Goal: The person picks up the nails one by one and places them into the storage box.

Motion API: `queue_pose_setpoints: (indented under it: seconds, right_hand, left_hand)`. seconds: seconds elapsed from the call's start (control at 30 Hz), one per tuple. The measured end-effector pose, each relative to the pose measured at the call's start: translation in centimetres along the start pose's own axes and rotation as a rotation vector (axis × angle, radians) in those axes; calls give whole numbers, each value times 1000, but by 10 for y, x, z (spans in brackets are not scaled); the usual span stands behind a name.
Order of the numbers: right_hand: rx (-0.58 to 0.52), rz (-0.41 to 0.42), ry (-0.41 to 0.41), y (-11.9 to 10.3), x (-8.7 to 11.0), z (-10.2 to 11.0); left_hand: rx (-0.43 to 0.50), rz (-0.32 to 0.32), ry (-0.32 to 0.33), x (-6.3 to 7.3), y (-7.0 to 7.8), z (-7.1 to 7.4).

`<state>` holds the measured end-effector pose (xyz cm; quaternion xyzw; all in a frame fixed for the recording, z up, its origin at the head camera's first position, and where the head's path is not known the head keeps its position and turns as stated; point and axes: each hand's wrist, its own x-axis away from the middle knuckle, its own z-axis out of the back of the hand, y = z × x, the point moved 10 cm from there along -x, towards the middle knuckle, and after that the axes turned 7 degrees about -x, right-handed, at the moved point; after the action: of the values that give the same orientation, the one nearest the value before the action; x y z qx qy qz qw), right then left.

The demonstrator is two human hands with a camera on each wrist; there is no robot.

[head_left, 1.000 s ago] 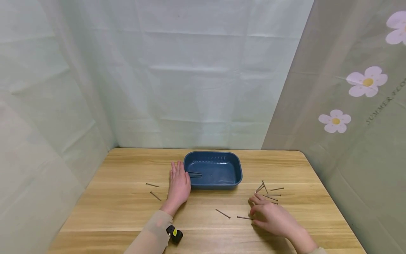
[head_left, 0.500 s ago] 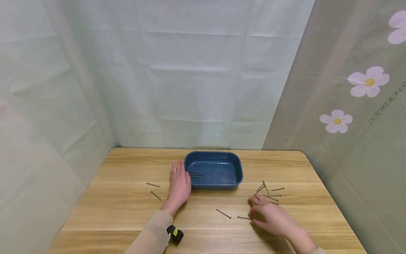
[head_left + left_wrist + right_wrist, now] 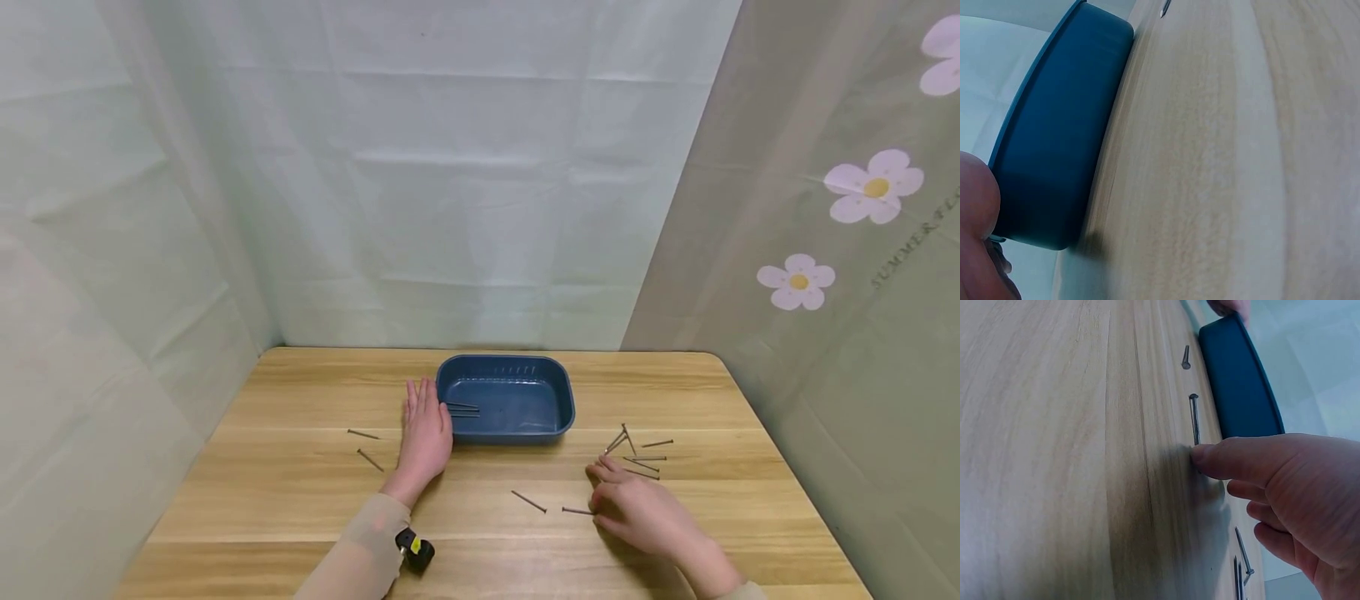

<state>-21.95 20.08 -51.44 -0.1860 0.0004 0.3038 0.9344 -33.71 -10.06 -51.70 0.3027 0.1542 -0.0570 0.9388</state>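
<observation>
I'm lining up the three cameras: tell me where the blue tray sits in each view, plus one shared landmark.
Head: the blue tray is below the middle, slightly right of centre.
Left wrist: its outer wall fills much of the upper left, slanted.
Right wrist: its outer wall stands at upper right.
Shared landmark: the left hand, at the tray's left side (head), lower left end (left wrist) and top end (right wrist).

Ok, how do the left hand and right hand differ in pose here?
The left hand has its fingers extended; the right hand has bent fingers. The left hand rests against the side of the blue tray, while the right hand's thumb touches a nail lying on the table. Both are bare.
</observation>
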Motion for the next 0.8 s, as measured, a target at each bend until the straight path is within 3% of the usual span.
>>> queue_pose_setpoints:
  seconds: [0.23,0.8]
  right_hand:
    - [10,-9,36,1,-2,0]
    - [10,-36,37,1,-4,-1]
  left_hand:
    - [-9,6,-12,-1,0,-1]
    - [-1,12,-17,-1,0,-1]
